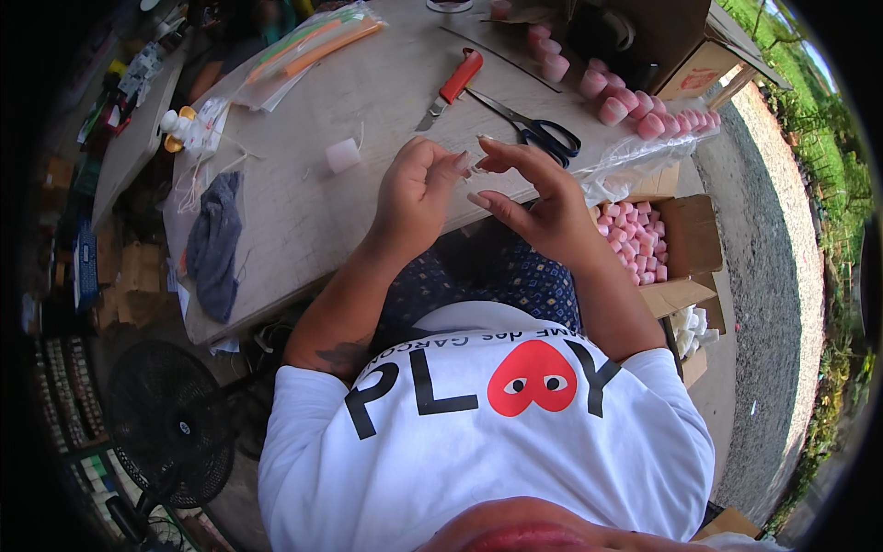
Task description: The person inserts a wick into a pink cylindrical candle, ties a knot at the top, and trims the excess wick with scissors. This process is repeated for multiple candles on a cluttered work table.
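The small pale piece (pixel 473 165) is up between our two hands, over the near part of the table top as we look down. It lies just right of the fingertips of our left hand (pixel 414 189), which is the nearer one: thumb and forefinger are drawn narrow and seem to pinch it. Our right hand (pixel 544 198) comes in from the other side, thumb and forefinger spread wide, the forefinger tip just beside the piece. We cannot tell which way its long axis runs; it is too small. Beneath is the pale table (pixel 294 207). To the left on it stands a pale pink cylinder (pixel 343 155) with a thin string; beyond our hands lie the red-handled knife (pixel 456 81) and, nearer our right hand, the black-handled scissors (pixel 543 132). Farther right are rows of pink cylinders (pixel 635 103), and below them an open carton (pixel 692 235) of more. A fan (pixel 175 425) stands at lower left.
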Action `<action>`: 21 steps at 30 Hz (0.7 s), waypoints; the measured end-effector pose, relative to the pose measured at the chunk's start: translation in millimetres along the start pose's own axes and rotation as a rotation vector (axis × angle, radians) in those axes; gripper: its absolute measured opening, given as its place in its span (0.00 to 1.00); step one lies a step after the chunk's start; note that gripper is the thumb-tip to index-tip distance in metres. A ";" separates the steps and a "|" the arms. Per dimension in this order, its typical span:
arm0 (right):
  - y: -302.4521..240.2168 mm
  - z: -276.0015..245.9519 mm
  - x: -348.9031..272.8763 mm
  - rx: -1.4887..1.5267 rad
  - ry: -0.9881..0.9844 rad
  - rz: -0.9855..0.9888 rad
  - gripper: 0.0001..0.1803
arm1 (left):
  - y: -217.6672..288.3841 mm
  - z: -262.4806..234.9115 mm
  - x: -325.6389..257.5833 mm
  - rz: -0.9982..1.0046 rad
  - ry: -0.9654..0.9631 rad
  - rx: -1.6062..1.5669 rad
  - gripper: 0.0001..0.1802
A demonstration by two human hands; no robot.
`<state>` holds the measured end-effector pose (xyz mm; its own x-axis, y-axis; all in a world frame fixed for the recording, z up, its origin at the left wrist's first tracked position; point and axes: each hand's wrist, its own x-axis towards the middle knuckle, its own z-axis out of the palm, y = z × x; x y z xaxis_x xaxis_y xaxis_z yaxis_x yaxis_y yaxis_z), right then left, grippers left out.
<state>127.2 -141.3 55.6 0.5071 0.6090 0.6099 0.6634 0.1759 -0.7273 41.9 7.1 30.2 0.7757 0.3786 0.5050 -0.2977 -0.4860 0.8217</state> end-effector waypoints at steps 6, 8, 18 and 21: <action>14.8 -2.7 1.1 -0.288 -0.148 -0.293 0.11 | -4.4 -1.0 -11.5 0.022 -0.089 -0.029 0.09; 15.3 -3.2 -3.8 -0.318 -0.216 -0.325 0.11 | -4.1 -6.7 -16.4 0.014 -0.136 0.047 0.10; 11.2 -14.8 -20.7 -0.146 -0.314 -0.008 0.09 | -3.5 -40.6 -14.9 0.162 -0.264 0.334 0.11; 11.7 -23.4 -13.5 -0.157 -0.192 -0.006 0.06 | -17.2 -75.3 3.9 0.216 0.023 0.958 0.22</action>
<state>141.0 -165.6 46.2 0.3992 0.7470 0.5316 0.7509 0.0664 -0.6571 8.2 76.2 37.9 0.7434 0.2164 0.6329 0.1533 -0.9761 0.1538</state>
